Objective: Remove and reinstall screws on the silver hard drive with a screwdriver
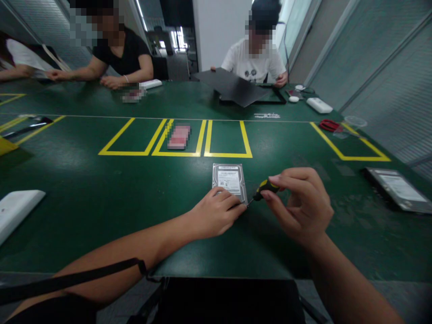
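A silver hard drive [232, 176] with a white label lies flat on the green table in front of me. My left hand [220, 209] covers its near edge, fingers bent over the casing and holding it. Pinched between the thumb and fingers of my right hand [301, 202] is a small black-and-yellow screwdriver [265, 188]. It is tilted, and its thin shaft comes down to the drive's near right corner. Whether the tip sits in a screw is too small to tell.
Another drive [400, 190] lies at the right edge. A white device [20, 209] is at the left. Yellow tape outlines [227, 155] mark the table, one around a pink phone-like object [179, 137]. Across the table, one person holds a dark panel [232, 85]; other people sit at the left.
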A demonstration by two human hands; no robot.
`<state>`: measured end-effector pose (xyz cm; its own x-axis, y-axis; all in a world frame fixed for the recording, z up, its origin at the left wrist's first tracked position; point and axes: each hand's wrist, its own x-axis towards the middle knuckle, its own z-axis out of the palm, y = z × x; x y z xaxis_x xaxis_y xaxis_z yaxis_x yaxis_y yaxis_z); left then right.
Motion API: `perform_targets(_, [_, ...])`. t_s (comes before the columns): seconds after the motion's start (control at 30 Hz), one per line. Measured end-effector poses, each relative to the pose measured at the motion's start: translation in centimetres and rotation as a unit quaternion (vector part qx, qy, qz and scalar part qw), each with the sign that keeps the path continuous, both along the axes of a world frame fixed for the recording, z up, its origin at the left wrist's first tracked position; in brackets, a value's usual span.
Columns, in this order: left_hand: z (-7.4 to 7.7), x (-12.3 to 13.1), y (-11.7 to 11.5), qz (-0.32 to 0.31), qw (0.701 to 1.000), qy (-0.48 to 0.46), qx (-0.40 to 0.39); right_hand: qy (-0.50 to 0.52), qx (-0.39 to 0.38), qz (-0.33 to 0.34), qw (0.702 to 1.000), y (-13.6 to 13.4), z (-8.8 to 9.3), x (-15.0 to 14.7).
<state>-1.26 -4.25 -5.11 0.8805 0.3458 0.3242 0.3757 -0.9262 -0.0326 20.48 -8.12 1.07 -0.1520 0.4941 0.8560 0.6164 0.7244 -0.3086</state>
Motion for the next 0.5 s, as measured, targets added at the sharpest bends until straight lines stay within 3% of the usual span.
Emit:
perform_targets(0.3, [0.04,-0.09,0.06,-0.003,1.0,0.001,-0.004,0.046,-0.035,0.04,0.998,0.07,-0.37,-0.04])
perform_targets(0.5, [-0.06,-0.09,-0.03,0.0,1.0,-0.003,-0.001,0.025,-0.024,0.037,0.999,0.29,-0.48,0.09])
